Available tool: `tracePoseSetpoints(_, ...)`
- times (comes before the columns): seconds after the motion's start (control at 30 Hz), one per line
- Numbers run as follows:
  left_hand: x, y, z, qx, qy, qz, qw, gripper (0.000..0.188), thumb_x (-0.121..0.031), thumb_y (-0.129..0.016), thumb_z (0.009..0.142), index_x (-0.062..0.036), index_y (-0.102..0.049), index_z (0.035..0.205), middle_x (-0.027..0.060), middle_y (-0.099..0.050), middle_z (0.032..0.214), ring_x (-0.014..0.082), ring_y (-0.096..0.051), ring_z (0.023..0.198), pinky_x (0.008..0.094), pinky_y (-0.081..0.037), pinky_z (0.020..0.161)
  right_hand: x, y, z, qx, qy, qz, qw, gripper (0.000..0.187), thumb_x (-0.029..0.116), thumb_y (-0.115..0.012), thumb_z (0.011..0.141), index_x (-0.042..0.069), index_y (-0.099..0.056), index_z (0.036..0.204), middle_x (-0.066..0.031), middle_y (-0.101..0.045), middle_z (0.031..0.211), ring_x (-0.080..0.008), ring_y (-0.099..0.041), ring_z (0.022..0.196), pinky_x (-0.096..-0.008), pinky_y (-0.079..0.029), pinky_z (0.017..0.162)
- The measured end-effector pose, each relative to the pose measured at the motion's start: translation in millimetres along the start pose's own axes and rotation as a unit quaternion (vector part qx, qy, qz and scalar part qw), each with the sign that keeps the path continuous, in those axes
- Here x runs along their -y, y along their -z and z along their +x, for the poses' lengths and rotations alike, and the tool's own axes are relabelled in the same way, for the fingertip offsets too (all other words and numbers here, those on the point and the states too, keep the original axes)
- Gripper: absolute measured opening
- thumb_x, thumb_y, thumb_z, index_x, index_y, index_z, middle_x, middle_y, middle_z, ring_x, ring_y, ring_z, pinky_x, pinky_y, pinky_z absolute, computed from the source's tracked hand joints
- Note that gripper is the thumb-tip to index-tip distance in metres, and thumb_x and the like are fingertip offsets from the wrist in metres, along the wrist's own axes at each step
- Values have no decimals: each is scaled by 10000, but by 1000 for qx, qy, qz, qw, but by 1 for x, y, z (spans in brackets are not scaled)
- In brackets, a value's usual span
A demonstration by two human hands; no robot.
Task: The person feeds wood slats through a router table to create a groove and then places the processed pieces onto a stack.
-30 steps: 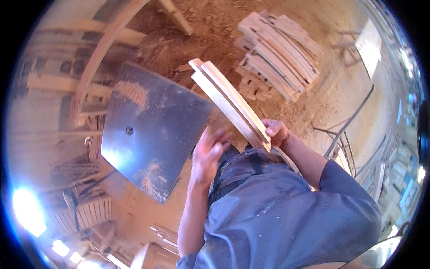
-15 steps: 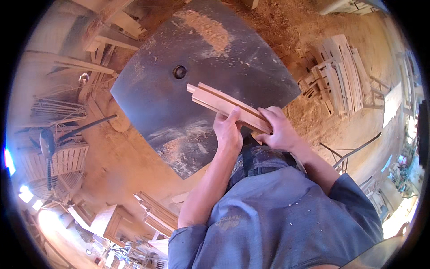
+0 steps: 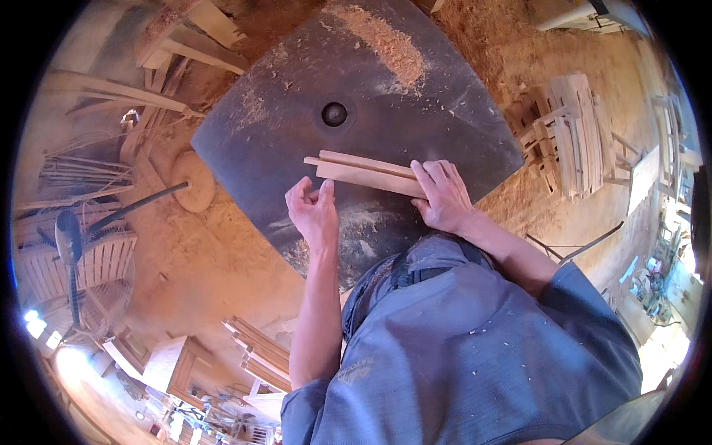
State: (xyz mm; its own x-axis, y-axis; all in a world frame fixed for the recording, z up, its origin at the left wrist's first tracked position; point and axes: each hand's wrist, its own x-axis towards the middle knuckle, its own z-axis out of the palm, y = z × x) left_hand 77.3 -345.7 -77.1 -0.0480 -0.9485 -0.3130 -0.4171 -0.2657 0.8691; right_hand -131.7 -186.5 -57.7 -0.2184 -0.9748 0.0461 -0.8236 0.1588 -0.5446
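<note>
A pale wooden rail (image 3: 367, 176) with a groove along its length and a stepped, narrower left end lies across the dark metal machine table (image 3: 259, 159). My right hand (image 3: 447, 199) grips its right end, thumb below and fingers over the top. Just below the rail's left end is my left hand (image 3: 311, 215), its fingers loosely bent and thumb and forefinger apart, with nothing in it. Beyond the rail, a round dark spindle (image 3: 334, 114) stands in the table's opening.
Wood shavings (image 3: 382, 44) are heaped on the table's far part. At the right is a stack of wooden pieces (image 3: 567, 137). More grooved lengths (image 3: 259, 352) stand behind at lower left, and a fan (image 3: 68, 237) is at far left.
My left hand has let go of the rail and moved left. The rail has turned to lie more level across my view, with my right hand still on its right end.
</note>
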Motion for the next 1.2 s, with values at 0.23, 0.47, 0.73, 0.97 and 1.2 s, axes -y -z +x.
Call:
tracePoseSetpoints(0.23,7,-26,27,42,-46,53,997,170,22,-817,793,-14,-662,850,52,-568,1019,124,-572,798,268,-500,701,-12,-7,7,-22,5,9,1000,733,62,-836,650,25,-592,1341,-135,-550,1147,-331,-563,1061,-438,-473,948)
tracePoseSetpoints(0.47,-4,-57,32,26,-84,51,995,194,55,-835,759,-28,-664,799,36,-576,973,157,-566,870,274,-488,747,-29,0,15,-61,-25,23,998,702,42,-836,620,20,-627,1289,-118,-555,1130,-331,-576,1028,-453,-489,906)
tracePoseSetpoints(0.73,-18,-61,53,37,-115,105,987,158,56,-823,798,12,-674,769,52,-591,989,105,-575,685,238,-518,561,-29,-2,35,-72,-52,52,995,726,69,-872,573,9,-644,1260,-121,-562,1110,-324,-584,992,-445,-490,866)
tracePoseSetpoints(0.97,-27,-64,62,52,-92,95,990,169,77,-823,784,7,-672,760,48,-594,974,108,-579,693,247,-512,565,-28,-4,39,-82,-59,43,994,743,55,-864,556,4,-648,1265,-121,-569,1096,-323,-592,970,-444,-489,847)
tracePoseSetpoints(1.2,-31,-66,65,43,-79,65,994,167,115,-804,774,7,-678,760,45,-603,944,114,-586,702,245,-501,566,-29,-7,41,-85,-58,46,994,741,46,-858,556,-2,-649,1266,-114,-571,1107,-319,-594,970,-443,-494,850)
